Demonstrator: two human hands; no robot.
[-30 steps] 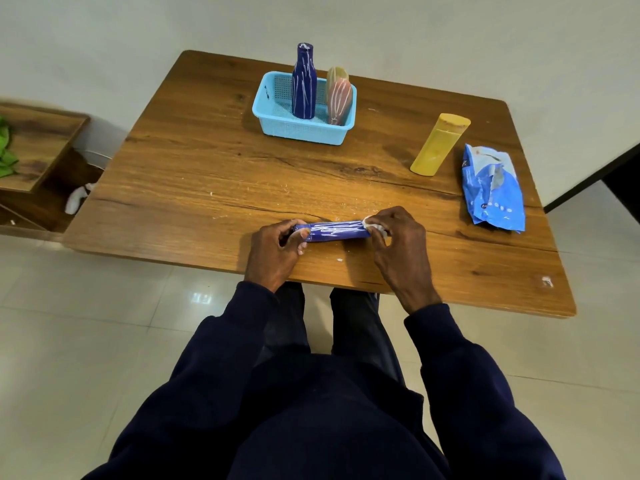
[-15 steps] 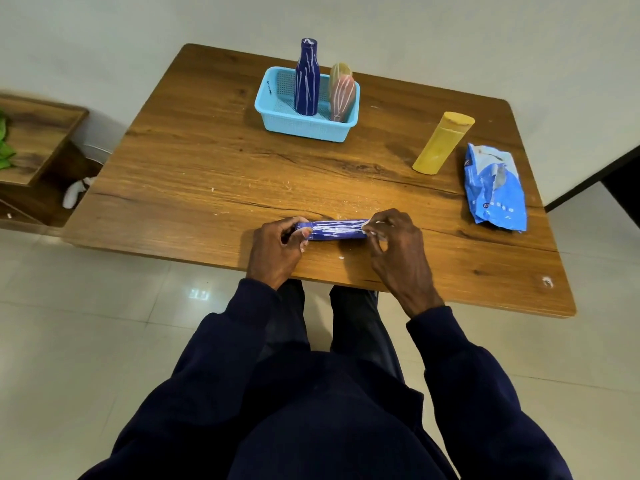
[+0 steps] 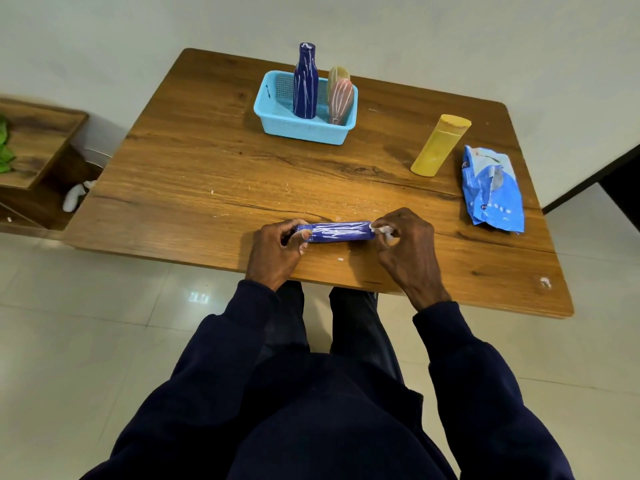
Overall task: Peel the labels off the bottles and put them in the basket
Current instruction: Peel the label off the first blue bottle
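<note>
Right hand [image 3: 405, 251] shifted, pinching label scrap [image 3: 381, 230] | left hand [image 3: 277, 252] grips blue bottle [image 3: 341, 232]

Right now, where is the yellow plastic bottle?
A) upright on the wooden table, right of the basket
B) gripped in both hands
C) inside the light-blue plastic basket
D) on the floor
A: the yellow plastic bottle stands on the wooden table, outside the light-blue plastic basket and to its right; the left hand and right hand hold a lying dark blue bottle instead.
</note>
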